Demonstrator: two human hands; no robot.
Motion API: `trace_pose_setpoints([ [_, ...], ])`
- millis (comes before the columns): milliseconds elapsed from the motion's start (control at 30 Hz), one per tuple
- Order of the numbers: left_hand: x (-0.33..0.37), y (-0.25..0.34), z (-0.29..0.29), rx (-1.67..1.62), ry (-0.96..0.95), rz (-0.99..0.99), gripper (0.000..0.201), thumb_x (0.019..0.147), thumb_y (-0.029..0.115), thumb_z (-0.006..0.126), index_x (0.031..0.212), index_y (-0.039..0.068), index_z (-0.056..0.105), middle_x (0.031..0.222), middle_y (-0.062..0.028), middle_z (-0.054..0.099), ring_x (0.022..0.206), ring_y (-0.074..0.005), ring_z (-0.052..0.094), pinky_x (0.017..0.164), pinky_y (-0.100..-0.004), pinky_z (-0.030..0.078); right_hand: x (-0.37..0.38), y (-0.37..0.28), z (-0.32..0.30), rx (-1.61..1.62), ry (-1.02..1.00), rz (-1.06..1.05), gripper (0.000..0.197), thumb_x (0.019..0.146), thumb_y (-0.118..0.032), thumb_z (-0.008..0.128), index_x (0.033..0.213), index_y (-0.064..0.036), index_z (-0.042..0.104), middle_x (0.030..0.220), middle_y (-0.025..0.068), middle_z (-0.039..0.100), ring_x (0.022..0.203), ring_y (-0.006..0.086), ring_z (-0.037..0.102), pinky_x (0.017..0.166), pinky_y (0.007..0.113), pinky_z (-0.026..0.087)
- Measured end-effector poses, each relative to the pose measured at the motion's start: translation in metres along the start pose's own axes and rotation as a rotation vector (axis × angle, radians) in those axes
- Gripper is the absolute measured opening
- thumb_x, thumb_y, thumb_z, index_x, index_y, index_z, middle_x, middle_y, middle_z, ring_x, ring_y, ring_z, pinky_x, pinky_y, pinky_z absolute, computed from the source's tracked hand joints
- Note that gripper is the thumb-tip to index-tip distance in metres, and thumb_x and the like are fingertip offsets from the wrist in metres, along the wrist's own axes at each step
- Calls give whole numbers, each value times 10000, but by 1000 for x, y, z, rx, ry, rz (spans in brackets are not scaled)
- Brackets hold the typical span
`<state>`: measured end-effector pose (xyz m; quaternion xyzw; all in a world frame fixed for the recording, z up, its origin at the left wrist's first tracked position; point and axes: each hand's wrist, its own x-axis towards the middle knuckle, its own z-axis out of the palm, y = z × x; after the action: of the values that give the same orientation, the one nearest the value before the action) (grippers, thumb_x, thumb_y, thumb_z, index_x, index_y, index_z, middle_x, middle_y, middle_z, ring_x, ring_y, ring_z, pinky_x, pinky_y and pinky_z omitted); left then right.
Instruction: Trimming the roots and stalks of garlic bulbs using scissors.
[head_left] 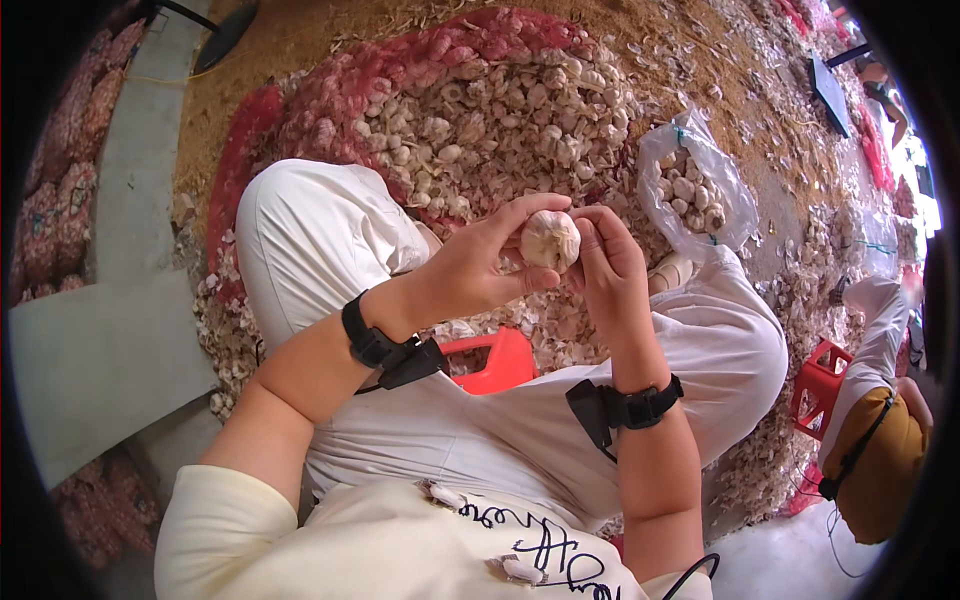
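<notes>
A whole garlic bulb (550,241) with pale, papery skin is held up between my two hands, above the gap between my knees. My left hand (478,262) curls around its left side, thumb below and fingers over the top. On the other side, my right hand (612,262) is closed, its thumb and fingertips pressed together against the bulb's right edge. Whether those fingertips also pinch a bit of skin is too small to tell. Just beyond my hands lies a heap of garlic bulbs (490,125) on a spread red mesh sack (330,95).
A clear plastic bag (735,215) with several garlic bulbs stands by my right knee. A red plastic stool (505,362) shows beneath me. Loose skins (760,440) litter the floor. Another person (870,450) sits at the right near a red stool (822,385); filled mesh sacks (70,220) line the left.
</notes>
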<state>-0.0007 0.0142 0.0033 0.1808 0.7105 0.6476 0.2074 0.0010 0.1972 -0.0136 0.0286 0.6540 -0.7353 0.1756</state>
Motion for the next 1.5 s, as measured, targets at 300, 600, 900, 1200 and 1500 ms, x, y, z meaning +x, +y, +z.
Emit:
trace_pose_setpoints([
  [300, 2, -18, 2, 245, 270, 163, 622, 765, 136, 787, 1242, 91, 389, 1113, -52, 548, 1023, -142, 570, 840, -310, 492, 0, 2, 6, 124, -175, -90, 362, 940, -145, 577, 1266, -11, 493, 1167, 62, 526, 925, 99, 534, 812, 248, 466],
  [600, 2, 1, -30, 82, 90, -132, 497, 862, 433, 658, 1105, 15, 542, 975, -59, 630, 881, -121, 608, 782, -268, 491, -4, -11, 5, 87, -173, -85, 380, 979, -116, 480, 1343, -28, 414, 1121, 73, 577, 862, 100, 569, 746, 242, 515],
  [900, 4, -2, -8, -237, 40, -77, 514, 873, 428, 648, 1141, 12, 508, 942, -41, 622, 756, -84, 574, 643, -236, 472, -1, 2, 8, 38, -95, -179, 384, 976, -173, 502, 1321, -24, 426, 1107, 91, 579, 853, 120, 592, 687, 258, 541],
  [1200, 3, -8, -3, 487, 260, 140, 399, 954, 405, 503, 976, 20, 603, 737, -144, 603, 638, -298, 606, 575, -345, 476, -13, -7, 26, -25, -74, -27, 412, 1007, -343, 407, 1298, -59, 473, 960, 78, 588, 641, 96, 567, 570, 244, 498],
  [1500, 7, -17, 7, 1, 372, -53, 404, 1002, 378, 414, 966, 10, 578, 731, -58, 588, 635, -116, 532, 588, -287, 440, -10, -4, 25, 290, -125, -87, 494, 987, -426, 413, 1255, -12, 439, 912, 47, 551, 655, 79, 494, 531, 232, 474],
])
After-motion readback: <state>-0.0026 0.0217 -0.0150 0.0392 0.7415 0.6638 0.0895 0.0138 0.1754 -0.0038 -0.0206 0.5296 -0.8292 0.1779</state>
